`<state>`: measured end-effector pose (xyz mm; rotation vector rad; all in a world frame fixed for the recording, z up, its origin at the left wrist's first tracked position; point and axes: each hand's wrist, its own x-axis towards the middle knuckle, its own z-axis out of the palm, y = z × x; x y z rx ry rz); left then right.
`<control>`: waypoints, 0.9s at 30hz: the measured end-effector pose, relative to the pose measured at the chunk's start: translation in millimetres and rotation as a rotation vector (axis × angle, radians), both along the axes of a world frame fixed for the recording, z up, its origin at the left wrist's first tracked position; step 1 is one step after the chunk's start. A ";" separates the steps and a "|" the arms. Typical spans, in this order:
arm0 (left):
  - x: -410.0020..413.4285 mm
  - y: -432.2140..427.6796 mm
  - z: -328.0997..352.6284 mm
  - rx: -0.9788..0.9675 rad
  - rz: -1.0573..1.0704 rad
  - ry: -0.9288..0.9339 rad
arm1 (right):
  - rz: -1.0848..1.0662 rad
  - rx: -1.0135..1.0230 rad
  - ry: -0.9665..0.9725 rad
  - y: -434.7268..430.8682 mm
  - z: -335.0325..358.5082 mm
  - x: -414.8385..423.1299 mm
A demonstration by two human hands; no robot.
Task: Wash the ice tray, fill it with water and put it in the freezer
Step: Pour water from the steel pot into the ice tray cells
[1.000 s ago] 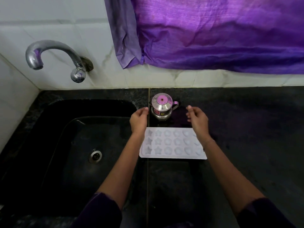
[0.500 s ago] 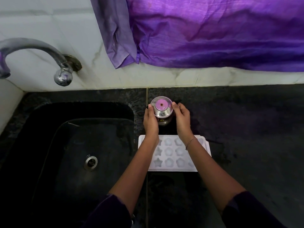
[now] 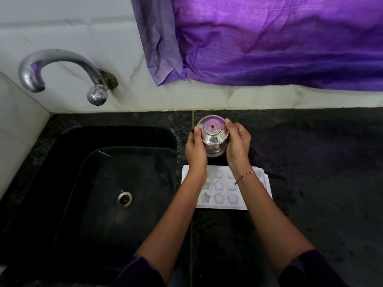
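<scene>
One steel pot (image 3: 213, 139), gripped at its sides by the curled fingers (image 3: 229, 124) of the left hand (image 3: 195, 152) and right hand (image 3: 238, 148). One white ice tray (image 3: 219, 201), just on the person's side of the fingers, under both wrists, flat on the black table (image 3: 310, 183). Left of the fingers, one black sink (image 3: 62, 183) with one drain (image 3: 124, 199); beyond them, one chrome tap (image 3: 60, 61) and one purple cloth (image 3: 269, 38) on the white tiled wall (image 3: 83, 17).

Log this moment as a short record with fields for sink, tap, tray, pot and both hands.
black sink: drain visible
curved chrome tap: no water seen running
white plastic ice tray with star and flower cells: flat on black stone counter, right of the sink
small shiny steel pot with pink-centred lid: behind the tray, between both hands
left hand: grips the pot's left side
right hand: grips the pot's right side
</scene>
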<state>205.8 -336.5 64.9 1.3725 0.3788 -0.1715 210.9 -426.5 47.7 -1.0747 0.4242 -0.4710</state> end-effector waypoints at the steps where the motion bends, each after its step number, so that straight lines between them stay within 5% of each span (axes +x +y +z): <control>1: -4.1 1.9 2.0 -0.002 -0.002 -0.002 | -0.003 0.002 0.003 1.2 1.2 -4.8; 11: -35.2 41.6 -6.2 -0.002 -0.113 0.014 | -0.043 -0.073 0.007 7.3 14.5 -45.9; 18: -60.7 80.2 -47.5 0.572 -0.021 -0.089 | -0.037 -0.222 0.051 9.4 22.9 -59.7; 27: -81.8 86.8 -74.6 0.636 -0.091 -0.173 | -0.009 -0.388 0.113 11.8 26.7 -65.5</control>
